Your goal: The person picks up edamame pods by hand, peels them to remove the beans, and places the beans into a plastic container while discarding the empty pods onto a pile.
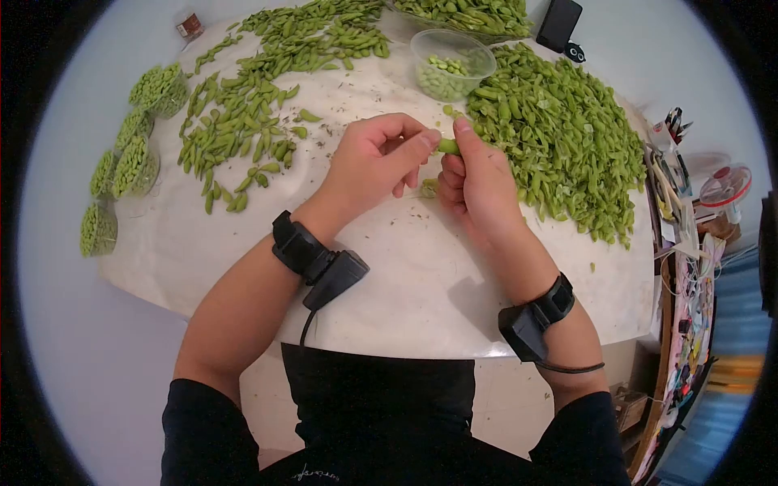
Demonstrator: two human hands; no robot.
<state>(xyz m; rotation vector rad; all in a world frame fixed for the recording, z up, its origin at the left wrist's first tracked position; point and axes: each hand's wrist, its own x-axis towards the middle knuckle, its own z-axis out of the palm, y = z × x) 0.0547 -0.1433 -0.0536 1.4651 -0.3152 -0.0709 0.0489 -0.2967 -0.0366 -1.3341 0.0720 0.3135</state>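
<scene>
The left hand (374, 162) is curling knuckles-up, thumb and forefinger pinching one end of a green pod (448, 147) just in front of the clear bowl (450, 32) (shelled beans (442, 77) inside). The right hand (480, 188) is meeting it, thumb raised, its fingers closing narrowly on the pod's other end.

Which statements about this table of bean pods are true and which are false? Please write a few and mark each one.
1. The left hand and the right hand pinch one small green bean pod. True.
2. The clear round plastic bowl is empty. False: it holds shelled green beans.
3. The large heap of green pods lies on the person's right. True.
4. The left hand is open and free. False: it grips the pod.
</scene>
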